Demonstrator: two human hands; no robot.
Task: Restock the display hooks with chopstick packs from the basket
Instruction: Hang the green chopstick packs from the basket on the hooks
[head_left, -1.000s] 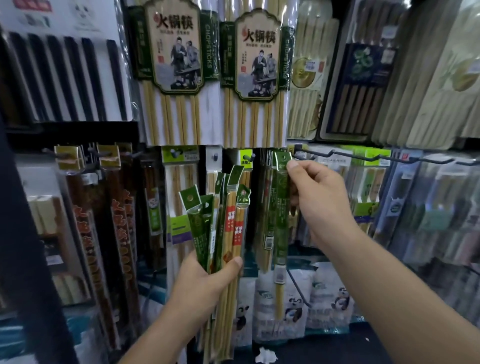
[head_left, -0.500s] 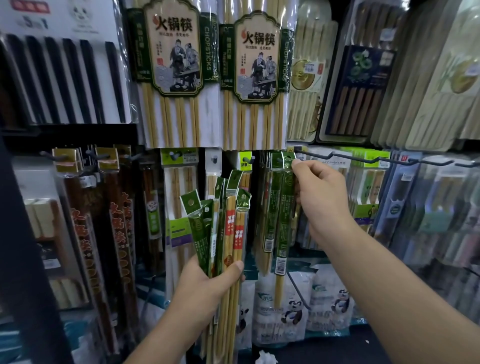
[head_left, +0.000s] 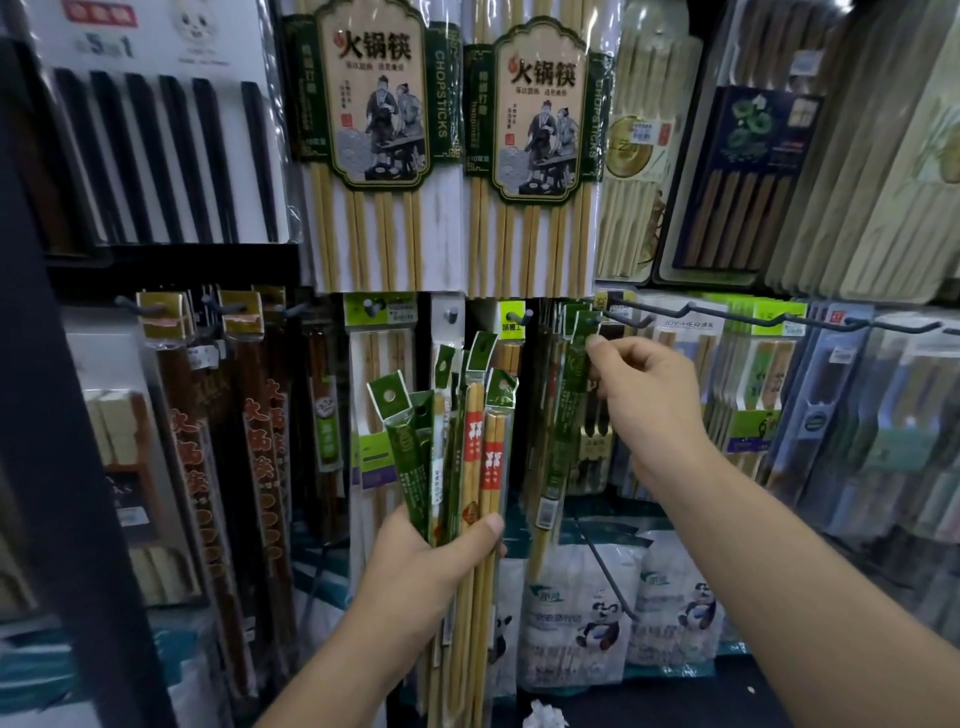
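Observation:
My left hand (head_left: 426, 566) grips a bunch of slim chopstick packs (head_left: 457, 441) with green headers, held upright in front of the display. My right hand (head_left: 644, 395) is raised to the right of them, and its thumb and fingers pinch the top of a green chopstick pack (head_left: 561, 431) at the tip of a dark display hook (head_left: 623, 318). That pack hangs straight down beside other green packs on the same hook. The basket is out of view.
Large hot-pot chopstick packs (head_left: 374, 145) hang above. Dark brown packs (head_left: 260, 426) fill hooks at the left. A long bare hook rail (head_left: 769, 317) sticks out to the right over pale boxed sets. Panda-printed bags (head_left: 597, 623) stand below. A dark post (head_left: 67, 467) is at the left.
My right hand has lifted the green pack's header up to the hook tip and shifted slightly right. My left hand with the bunch has stayed almost still.

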